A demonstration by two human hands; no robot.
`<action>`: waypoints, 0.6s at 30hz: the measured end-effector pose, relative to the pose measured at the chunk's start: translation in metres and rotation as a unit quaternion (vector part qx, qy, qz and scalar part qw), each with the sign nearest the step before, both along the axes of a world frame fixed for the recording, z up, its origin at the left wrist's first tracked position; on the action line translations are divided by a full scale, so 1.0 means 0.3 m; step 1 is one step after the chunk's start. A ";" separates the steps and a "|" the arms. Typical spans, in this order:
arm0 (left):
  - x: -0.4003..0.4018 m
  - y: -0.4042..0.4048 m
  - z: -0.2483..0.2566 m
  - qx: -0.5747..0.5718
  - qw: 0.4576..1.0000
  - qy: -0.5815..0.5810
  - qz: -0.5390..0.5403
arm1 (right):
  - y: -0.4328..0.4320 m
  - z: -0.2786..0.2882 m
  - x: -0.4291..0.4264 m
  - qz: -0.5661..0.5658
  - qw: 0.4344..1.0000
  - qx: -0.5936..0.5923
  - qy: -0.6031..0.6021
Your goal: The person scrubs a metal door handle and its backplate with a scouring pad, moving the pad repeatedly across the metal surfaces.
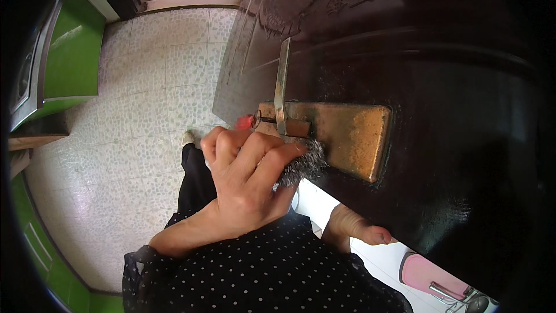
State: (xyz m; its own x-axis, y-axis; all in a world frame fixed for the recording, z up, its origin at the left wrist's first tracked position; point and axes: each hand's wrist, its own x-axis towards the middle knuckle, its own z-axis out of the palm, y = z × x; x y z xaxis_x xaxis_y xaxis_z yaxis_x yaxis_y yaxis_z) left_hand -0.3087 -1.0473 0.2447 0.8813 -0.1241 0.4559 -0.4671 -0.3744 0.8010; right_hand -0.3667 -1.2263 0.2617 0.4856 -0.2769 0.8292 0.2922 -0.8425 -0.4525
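My left hand [247,174] is closed around a steel wool scourer [304,161], which touches the lower edge of a brass-coloured lock plate [347,134] on a dark brown door [456,95]. A metal lever handle [282,78] sticks out from the plate, just above my fingers. Beside it, a key ring [257,118] with a red tag [244,122] hangs at the lock. My right hand [360,226] is at the door's edge, its thumb on the near side; the door hides its other fingers.
Green cabinets [71,48] stand at the left, over a patterned tile floor [143,130]. A doorway threshold [191,3] lies at the top. Beyond the door's edge, lower right, are a pink board [434,271] and metal kitchen utensils [475,304].
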 end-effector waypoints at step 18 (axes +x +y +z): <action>0.175 -0.099 -0.015 -0.132 0.991 0.003 -0.012 | -0.021 0.025 -0.020 -0.045 0.998 -0.021 -0.026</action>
